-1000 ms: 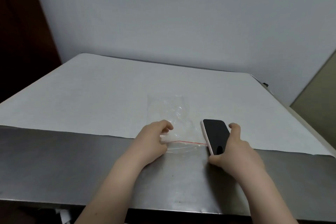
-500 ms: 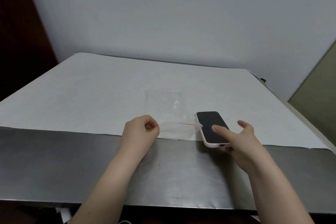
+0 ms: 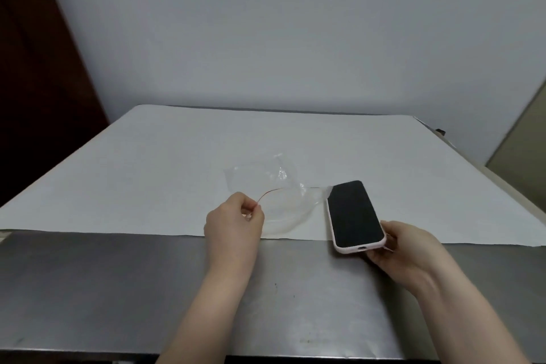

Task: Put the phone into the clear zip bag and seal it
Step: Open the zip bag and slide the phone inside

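The left hand pinches the bag by its mouth; just right of the bag, the right hand grips the phone, screen up.

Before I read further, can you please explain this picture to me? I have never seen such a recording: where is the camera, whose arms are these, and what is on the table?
There is no machine here. A person wears a wide-angle camera on the head, so you look forward and down at that person's own two bare arms.

The left hand pinches one edge of a clear zip bag, near its thin red zip line. The bag's mouth gapes open toward the person, and the rest of it lies crumpled on the white paper sheet.

The right hand holds a phone by its near end. It has a dark screen and a pale pink case, and its far end is next to the bag's right corner. It is not in the bag yet.

The paper covers most of a metal table; a plain wall stands behind.
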Tool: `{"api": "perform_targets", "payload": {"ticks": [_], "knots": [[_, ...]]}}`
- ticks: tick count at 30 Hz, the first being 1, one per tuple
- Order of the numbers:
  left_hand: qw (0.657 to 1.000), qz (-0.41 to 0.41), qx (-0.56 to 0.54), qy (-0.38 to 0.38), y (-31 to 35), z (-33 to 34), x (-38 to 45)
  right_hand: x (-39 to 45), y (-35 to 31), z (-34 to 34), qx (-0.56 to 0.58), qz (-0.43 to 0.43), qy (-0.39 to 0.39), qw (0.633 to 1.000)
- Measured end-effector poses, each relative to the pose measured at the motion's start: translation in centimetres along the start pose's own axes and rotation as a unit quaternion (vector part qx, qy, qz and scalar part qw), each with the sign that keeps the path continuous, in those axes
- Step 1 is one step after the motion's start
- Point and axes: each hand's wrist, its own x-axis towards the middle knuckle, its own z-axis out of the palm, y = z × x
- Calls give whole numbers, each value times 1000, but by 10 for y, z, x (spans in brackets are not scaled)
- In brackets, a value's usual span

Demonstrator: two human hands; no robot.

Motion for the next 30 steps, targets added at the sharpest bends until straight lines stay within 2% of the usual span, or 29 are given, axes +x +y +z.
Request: {"api": "perform_targets", "payload": {"ticks": [5, 12, 15, 18, 25, 30], "knots": [[999, 28, 25, 17, -1, 1, -1, -3, 5, 6, -81, -56, -25, 995], [996, 56, 67, 23, 1, -1, 0, -12, -5, 6, -103, -175, -53, 978], [994, 66, 85, 16, 2, 1, 1, -23, -13, 7, -93, -206, -100, 969], [993, 67, 95, 6, 2, 3, 1, -30, -17, 10, -79, -195, -133, 969], [994, 61, 95, 0, 5, 3, 1, -35, -10, 17, -80, -130, -147, 977], [990, 114, 77, -21, 4, 1, 3, -36, -5, 20, -48, -66, -133, 988]]}}
